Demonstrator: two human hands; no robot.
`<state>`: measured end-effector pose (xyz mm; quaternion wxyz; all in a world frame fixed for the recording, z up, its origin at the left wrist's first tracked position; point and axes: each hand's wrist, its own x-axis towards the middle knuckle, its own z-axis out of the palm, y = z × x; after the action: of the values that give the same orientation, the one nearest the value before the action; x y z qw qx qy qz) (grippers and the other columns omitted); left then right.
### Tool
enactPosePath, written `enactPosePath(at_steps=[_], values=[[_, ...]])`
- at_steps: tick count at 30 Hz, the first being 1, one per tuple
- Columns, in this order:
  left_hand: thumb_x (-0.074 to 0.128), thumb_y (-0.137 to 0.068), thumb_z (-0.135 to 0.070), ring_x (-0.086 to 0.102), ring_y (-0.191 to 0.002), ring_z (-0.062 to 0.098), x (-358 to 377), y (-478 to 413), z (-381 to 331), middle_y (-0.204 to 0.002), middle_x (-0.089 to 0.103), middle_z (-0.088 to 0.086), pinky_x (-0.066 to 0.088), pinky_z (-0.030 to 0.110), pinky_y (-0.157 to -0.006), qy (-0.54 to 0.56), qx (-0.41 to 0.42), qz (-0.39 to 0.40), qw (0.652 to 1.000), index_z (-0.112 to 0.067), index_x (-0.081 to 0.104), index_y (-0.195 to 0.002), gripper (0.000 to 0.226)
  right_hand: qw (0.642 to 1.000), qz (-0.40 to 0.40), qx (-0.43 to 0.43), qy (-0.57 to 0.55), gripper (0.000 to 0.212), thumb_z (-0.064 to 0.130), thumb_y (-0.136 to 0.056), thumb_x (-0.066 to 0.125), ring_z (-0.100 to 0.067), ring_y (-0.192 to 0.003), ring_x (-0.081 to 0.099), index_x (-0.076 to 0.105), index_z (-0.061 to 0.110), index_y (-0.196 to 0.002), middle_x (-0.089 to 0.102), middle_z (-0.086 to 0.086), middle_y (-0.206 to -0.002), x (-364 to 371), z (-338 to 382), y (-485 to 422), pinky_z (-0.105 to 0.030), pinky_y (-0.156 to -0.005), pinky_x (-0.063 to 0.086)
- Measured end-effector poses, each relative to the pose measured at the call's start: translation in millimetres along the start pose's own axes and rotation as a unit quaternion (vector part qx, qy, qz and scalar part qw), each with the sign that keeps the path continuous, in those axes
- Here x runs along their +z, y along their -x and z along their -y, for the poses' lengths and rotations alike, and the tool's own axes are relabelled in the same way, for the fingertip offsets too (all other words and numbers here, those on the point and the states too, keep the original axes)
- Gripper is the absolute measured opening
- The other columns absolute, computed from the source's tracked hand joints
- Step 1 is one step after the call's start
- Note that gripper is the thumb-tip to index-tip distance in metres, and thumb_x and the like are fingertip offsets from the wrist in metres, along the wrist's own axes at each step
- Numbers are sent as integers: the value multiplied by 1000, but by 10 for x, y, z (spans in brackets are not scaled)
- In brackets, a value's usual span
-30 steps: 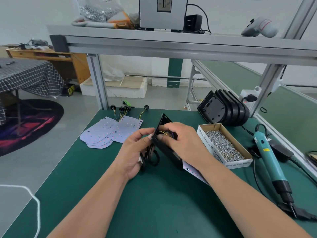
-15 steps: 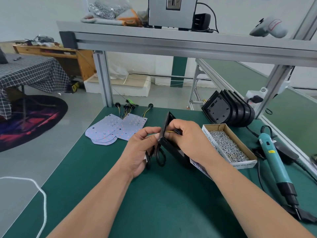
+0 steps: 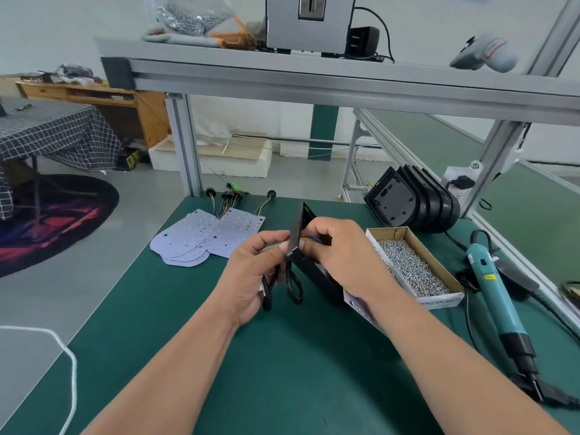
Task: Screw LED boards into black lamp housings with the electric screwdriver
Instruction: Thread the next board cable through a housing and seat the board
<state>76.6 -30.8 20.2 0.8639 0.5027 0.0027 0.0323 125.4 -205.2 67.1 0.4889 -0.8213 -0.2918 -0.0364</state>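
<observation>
Lamp housing (image 3: 314, 271): black, matte, shallow shell. Held on edge above the middle of the bench (image 3: 282, 387), tilted, far corner highest, open side facing right. Thin rim seen edge-on. Yellow and blue wires (image 3: 310, 238) showing inside the open side, near the top.

Right hand (image 3: 342, 255): wrapped over the housing from the right, fingers curled into the open side at the wires. Grasping the housing.

Left hand (image 3: 251, 274): just left of the housing, fingers curled round a black cable (image 3: 266, 295) hanging in loops below the palm. Thumb and forefinger up against the housing's rim.

LED board (image 3: 356, 304): pale, with small holes. Only a corner showing under the right wrist, at the housing's near end. Seated in the housing or merely behind it: cannot tell, wrist in the way.

Spare LED boards (image 3: 204, 238): fanned pile lying flat on the bench, left of the hands. Pale lilac with red dots, rounded near ends, yellow-and-black leads trailing off the far side.

Stacked housings (image 3: 411, 202): row of the same black shells leaning on edge at the far right of the bench.

Screw box (image 3: 411, 268): open cardboard tray of small silver screws, just right of the right hand.

Electric screwdriver (image 3: 496, 293): teal body, black nose toward the near edge. Lying on the bench right of the screw box, untouched.
</observation>
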Motion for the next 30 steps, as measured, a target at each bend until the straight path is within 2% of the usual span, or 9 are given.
enactPosePath(at_steps=[2, 4, 7, 11, 16, 20, 23, 26, 30], values=[[88, -81, -20, 56, -69, 24, -19, 1, 13, -88, 73, 11, 42, 35, -65, -2, 4, -12, 1000, -22, 83, -99, 18, 998, 50, -1, -39, 2, 38, -90, 77, -3, -68, 63, 78, 36, -88, 72, 9, -77, 0, 20, -5, -25, -66, 52], [82, -82, -18, 54, -68, 21, -33, -9, 20, -86, 72, 9, 41, 34, -64, 8, 0, -20, 1000, -21, 84, -99, 18, 997, 74, -2, -33, 16, 35, -93, 73, -1, -88, 71, 79, 49, -98, 74, 16, -95, -3, 19, 0, -19, -80, 54], [77, -84, -17, 57, -69, 15, -39, -30, 21, -88, 72, 7, 47, 30, -67, 26, -23, -24, 999, -20, 83, -108, 24, 996, 83, 10, -29, 26, 31, -95, 66, -8, -104, 69, 78, 50, -108, 69, 14, -107, -1, 10, 7, -35, -98, 54], [77, -87, -19, 61, -76, 20, 3, -61, 47, -96, 73, 10, 46, 35, -75, 27, -32, -7, 999, -17, 78, -119, 32, 998, -21, 35, -51, 14, 20, -95, 70, -22, -85, 74, 78, 31, -99, 78, 5, -88, -5, -29, 19, -53, -84, 61], [80, -83, -21, 61, -71, 17, -50, -49, 30, -91, 74, 7, 52, 29, -68, 22, -33, 2, 999, -20, 82, -108, 25, 997, -66, -11, 43, 8, 28, -91, 74, -7, -67, 63, 72, 26, -84, 69, 8, -76, 96, -12, 56, -26, -62, 53], [78, -85, -18, 63, -70, 15, -62, -23, 44, -89, 75, 6, 53, 31, -70, 39, -41, 12, 998, -21, 82, -106, 22, 997, 13, -19, 77, 13, 22, -95, 69, -12, -79, 63, 74, 27, -84, 62, 5, -85, 46, 19, 39, -34, -74, 52], [75, -89, -15, 59, -69, 16, -41, -32, 54, -89, 73, 6, 51, 32, -70, 35, -50, 4, 998, -19, 81, -109, 22, 993, 72, -15, 95, 24, 17, -98, 63, -4, -93, 65, 79, 35, -103, 65, 16, -96, -24, 56, 42, -26, -83, 52], [68, -98, -9, 60, -67, 16, -51, -57, 51, -91, 72, 9, 52, 32, -68, 18, -52, -7, 998, -18, 81, -111, 21, 985, 129, 8, 113, 29, 18, -100, 57, -4, -102, 65, 74, 35, -116, 68, 12, -104, -87, 57, 51, -35, -95, 53], [61, -104, -7, 70, -75, 18, -50, -75, 66, -100, 77, 9, 59, 31, -66, 18, -33, 6, 999, -14, 79, -118, 24, 996, 43, 46, -59, 26, 25, -94, 71, -9, -99, 68, 71, 27, -120, 73, 0, -106, -172, 2, 91, -34, -92, 53]])
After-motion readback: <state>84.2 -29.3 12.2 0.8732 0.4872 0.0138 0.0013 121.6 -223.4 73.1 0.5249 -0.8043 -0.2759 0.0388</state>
